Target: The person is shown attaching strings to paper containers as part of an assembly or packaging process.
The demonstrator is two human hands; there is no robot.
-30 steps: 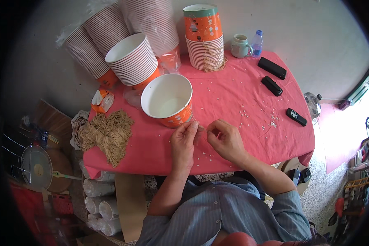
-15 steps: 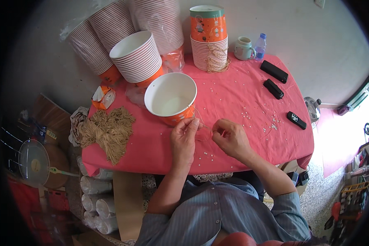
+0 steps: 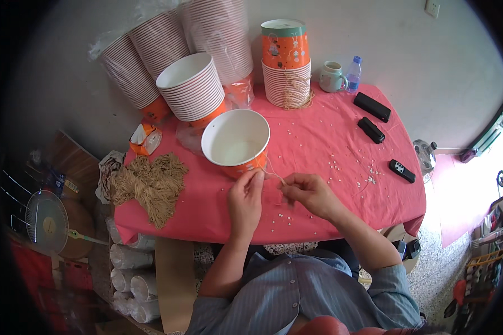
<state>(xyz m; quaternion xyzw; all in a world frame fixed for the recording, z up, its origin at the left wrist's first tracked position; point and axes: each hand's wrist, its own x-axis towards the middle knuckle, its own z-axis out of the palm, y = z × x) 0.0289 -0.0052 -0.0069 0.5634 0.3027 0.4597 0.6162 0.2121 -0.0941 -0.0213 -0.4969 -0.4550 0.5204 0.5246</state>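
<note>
A large white-lined paper bucket (image 3: 236,135) with an orange printed outside stands in front of me, its open mouth up. From its near right rim a thin tan string (image 3: 271,172) runs down toward my hands. My left hand (image 3: 246,202) is pinched at the bucket's near side, with the string at its fingertips. My right hand (image 3: 309,194) pinches the string's other part a short way to the right, fingers curled. A heap of tan strings (image 3: 153,184) lies on the table to the left.
Stacked paper buckets (image 3: 193,89) stand at the back left, some in clear plastic; another stack (image 3: 286,81) has string draped on it. A mug (image 3: 332,77), a bottle (image 3: 354,75) and black devices (image 3: 371,107) are at the right. Small white bits dot the red tablecloth (image 3: 313,134).
My right hand has moved slightly left and down, closer to the left hand, with the string between them. The whole view has shifted a little, so the table sits lower.
</note>
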